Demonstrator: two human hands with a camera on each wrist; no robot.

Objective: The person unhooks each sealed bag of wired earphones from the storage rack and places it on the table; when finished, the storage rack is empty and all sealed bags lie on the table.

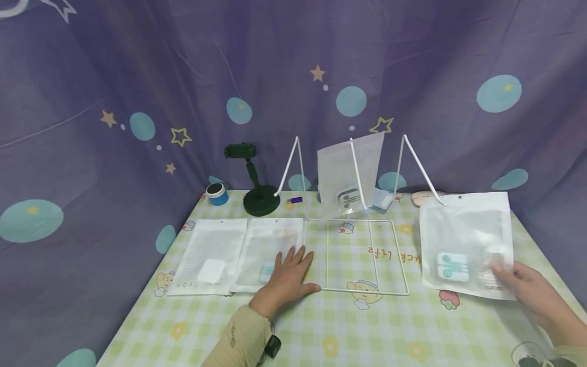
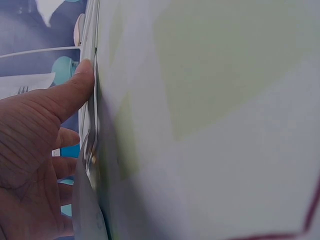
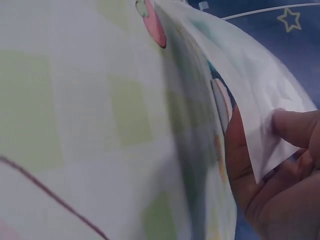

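Observation:
My right hand [image 1: 534,290] pinches the lower right corner of a white zip bag [image 1: 465,224] between thumb and fingers; the right wrist view shows the bag's bent edge [image 3: 255,100] in that grip. Through its clear front show pale earphones in a case. The bag's top edge overlaps the tip of the right prong of a white wire display rack [image 1: 390,293]. On the rack's middle prong hangs another bag [image 1: 339,163] with dark earphones. My left hand [image 1: 289,278] rests with fingers spread on the rack's left side and the edge of a flat bag [image 1: 257,244].
One more flat bag [image 1: 215,250] with a white item lies at the far left. Behind stand a dark green phone stand [image 1: 260,200] and a small blue jar [image 1: 217,194], with a purple USB stick [image 1: 295,200] nearby. A purple curtain [image 1: 275,61] hangs behind the checked tablecloth [image 1: 367,336].

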